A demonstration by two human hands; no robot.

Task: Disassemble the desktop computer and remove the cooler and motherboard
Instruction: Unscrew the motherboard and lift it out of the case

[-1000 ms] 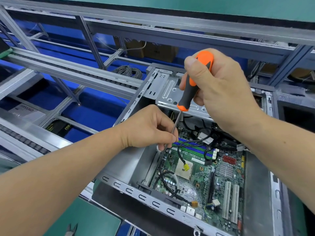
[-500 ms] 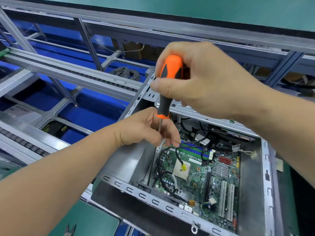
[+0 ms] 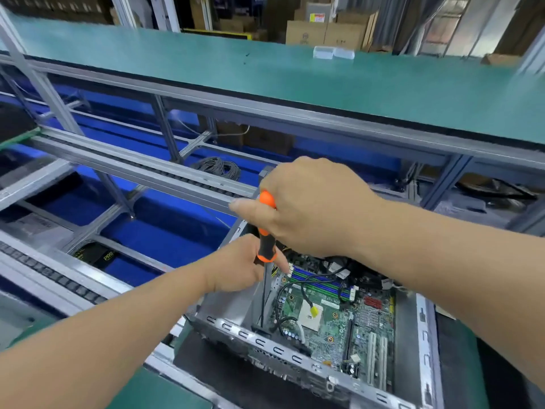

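Right hand (image 3: pixel 309 208) curled around the orange-and-black screwdriver (image 3: pixel 266 228), held upright; left hand (image 3: pixel 241 265) pinches its shaft below the handle. The motherboard (image 3: pixel 336 323) lies in the open computer case (image 3: pixel 424 349), beneath both hands, tip near its left edge.

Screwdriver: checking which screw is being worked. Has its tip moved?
Yes. The screwdriver tip has shifted from the motherboard's far corner to its near-left corner.

factory assembly line, conveyor rails (image 3: pixel 141 169), green workbench (image 3: pixel 265 84), stacked cartons (image 3: pixel 324 32)
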